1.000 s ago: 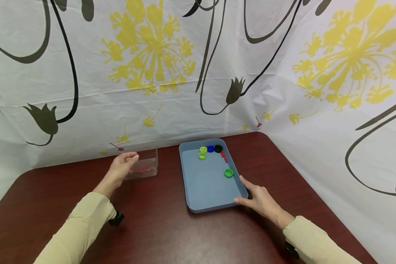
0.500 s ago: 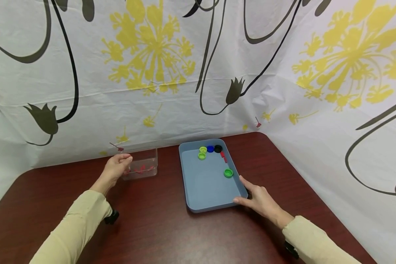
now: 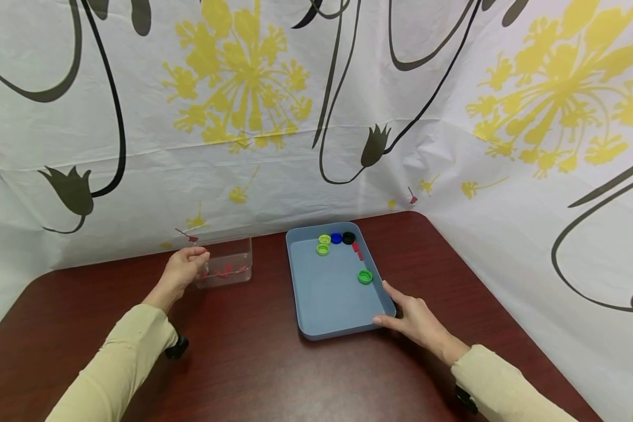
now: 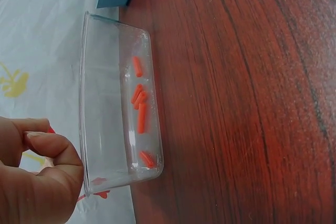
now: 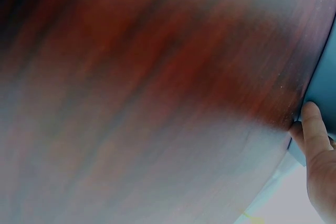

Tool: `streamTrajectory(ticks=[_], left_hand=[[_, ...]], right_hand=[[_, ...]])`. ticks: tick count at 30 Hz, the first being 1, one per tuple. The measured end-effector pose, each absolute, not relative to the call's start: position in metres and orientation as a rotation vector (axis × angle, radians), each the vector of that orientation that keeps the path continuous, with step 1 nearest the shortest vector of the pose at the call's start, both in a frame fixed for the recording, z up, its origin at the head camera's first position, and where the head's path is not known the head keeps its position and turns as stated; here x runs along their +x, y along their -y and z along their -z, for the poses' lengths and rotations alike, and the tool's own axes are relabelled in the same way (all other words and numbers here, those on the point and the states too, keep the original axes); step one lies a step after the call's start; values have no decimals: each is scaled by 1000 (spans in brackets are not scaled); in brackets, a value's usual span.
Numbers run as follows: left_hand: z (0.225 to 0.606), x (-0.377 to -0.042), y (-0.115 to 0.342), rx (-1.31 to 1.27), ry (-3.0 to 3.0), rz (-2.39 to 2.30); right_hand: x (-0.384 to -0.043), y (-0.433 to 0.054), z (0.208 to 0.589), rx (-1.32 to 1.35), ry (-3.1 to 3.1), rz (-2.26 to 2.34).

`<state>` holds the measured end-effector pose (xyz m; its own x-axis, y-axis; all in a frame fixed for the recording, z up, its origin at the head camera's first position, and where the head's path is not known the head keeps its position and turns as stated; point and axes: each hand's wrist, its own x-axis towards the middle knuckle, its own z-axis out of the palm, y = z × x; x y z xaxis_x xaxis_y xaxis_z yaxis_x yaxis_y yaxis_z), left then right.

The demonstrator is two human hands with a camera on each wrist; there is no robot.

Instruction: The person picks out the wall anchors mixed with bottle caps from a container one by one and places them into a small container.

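Over the left end of a clear plastic container (image 3: 240,251), my left hand (image 3: 179,274) pinches a small red piece (image 4: 51,129) between thumb and finger; most of it is hidden by the fingertips. Inside the container lie several short orange-red tubes (image 4: 142,118), plain in the left wrist view. My right hand (image 3: 421,324) touches the near right corner of a blue-grey tray (image 3: 324,296), thumb at the front wall and finger along the right side. In the right wrist view a straight digit (image 5: 314,129) presses against the tray's outer wall.
Along the tray's far and right sides sit two yellow-green caps (image 3: 323,249), a blue cap (image 3: 336,238), a black cap (image 3: 349,238), two red pieces (image 3: 356,247) and a green cap (image 3: 365,276). Behind the brown table (image 3: 253,363) hangs a patterned white curtain (image 3: 295,193).
My left hand has shifted left and slightly down over the container, then nearly stopped. The right hand and the tray have stayed put.
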<state>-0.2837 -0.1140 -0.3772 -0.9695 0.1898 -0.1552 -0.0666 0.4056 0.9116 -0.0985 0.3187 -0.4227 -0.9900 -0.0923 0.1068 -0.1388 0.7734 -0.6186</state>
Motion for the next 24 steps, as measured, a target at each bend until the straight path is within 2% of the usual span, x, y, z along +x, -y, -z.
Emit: streamTrajectory(ticks=[24], left_hand=[[376, -279, 103, 116, -2475, -1535]], right_hand=[[-97, -317, 420, 194, 2882, -983]])
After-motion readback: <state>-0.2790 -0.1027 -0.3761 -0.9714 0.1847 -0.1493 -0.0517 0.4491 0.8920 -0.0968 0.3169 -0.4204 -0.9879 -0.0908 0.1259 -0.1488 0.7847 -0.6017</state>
